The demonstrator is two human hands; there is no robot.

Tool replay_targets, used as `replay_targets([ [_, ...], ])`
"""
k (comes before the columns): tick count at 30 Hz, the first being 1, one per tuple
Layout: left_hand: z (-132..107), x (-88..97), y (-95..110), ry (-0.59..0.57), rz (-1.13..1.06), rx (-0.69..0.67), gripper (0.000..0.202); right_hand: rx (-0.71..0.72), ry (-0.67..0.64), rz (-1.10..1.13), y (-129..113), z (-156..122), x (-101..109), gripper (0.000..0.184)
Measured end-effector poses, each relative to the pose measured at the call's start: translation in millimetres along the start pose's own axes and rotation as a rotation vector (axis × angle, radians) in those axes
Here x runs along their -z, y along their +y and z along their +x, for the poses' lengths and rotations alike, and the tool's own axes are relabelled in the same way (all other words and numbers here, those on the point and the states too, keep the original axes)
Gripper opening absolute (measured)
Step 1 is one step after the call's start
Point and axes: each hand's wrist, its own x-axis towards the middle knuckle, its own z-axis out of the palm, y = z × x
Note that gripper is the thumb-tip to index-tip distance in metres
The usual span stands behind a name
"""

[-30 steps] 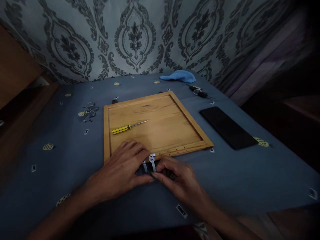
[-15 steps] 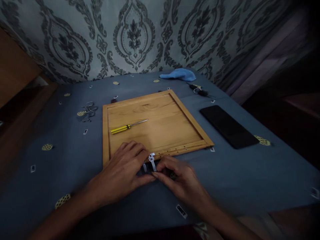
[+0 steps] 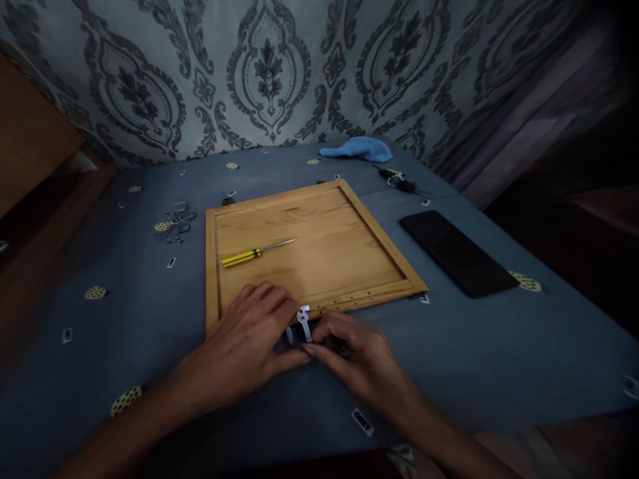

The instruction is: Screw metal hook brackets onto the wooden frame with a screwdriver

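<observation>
A framed wooden panel (image 3: 319,246) lies on a blue patterned cloth. At its near edge stands a small silver metal bracket (image 3: 304,322) with holes, a dark part beside it. My left hand (image 3: 249,332) is closed over that edge, fingers on the wood and thumb reaching along the front toward the bracket. With thumb and forefinger pressed together, my right hand (image 3: 357,346) pinches at the lower end of the bracket; the fingertips partly hide the grip. On the panel rests a yellow-handled screwdriver (image 3: 257,253), touched by neither hand.
To the right lies a black phone (image 3: 458,253), with keys (image 3: 398,181) behind it. A blue cloth (image 3: 357,149) sits at the far edge near the patterned wall. Tangled thin grey pieces (image 3: 177,223) lie left of the panel. Wooden furniture (image 3: 34,133) borders the left side.
</observation>
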Motion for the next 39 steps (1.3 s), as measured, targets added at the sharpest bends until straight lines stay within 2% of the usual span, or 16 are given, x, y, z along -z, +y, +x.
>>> replay_targets([
  [8,1,0.3,4,-0.066,0.007,0.047,0.036,0.017,0.010,-0.007,-2,0,2,0.021],
  [26,3,-7.8,14,0.028,0.009,0.133,0.022,0.101,0.046,-0.057,-1,0,2,0.023],
  [32,3,-7.9,14,0.042,0.008,0.145,0.022,0.073,0.026,-0.061,-2,0,1,0.025],
  [35,5,-5.9,16,0.018,0.010,0.159,0.022,0.103,0.030,-0.086,-5,1,3,0.025],
  [39,6,-3.3,18,-0.016,0.024,0.180,0.025,0.217,0.063,-0.225,-4,0,13,0.014],
])
